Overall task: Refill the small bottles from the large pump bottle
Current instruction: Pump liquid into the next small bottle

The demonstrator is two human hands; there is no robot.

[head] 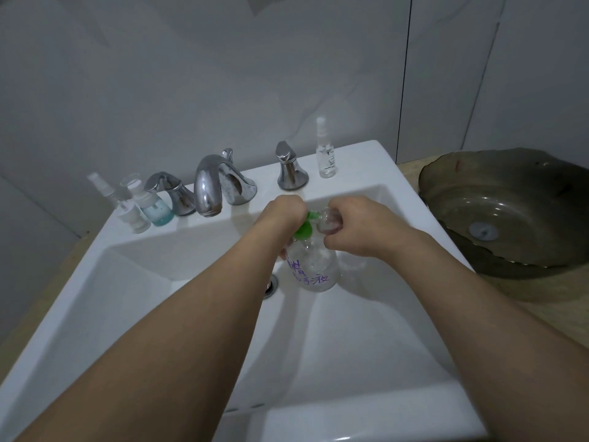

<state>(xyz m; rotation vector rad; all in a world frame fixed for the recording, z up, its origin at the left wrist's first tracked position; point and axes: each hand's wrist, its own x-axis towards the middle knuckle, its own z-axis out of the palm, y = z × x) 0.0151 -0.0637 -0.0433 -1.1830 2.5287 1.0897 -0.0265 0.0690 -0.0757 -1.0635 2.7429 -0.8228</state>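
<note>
While both hands work over the white sink, left hand presses the green pump of the large pump bottle; right hand grips a small clear bottle at the nozzle, touching.

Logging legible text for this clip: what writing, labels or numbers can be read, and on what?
Large pump bottle: purple handwritten characters; the last reads "液", the rest are blurred or hidden by the left hand.
Spray bottle by the right tap: dark markings, too small to read.
No other text visible.
</note>
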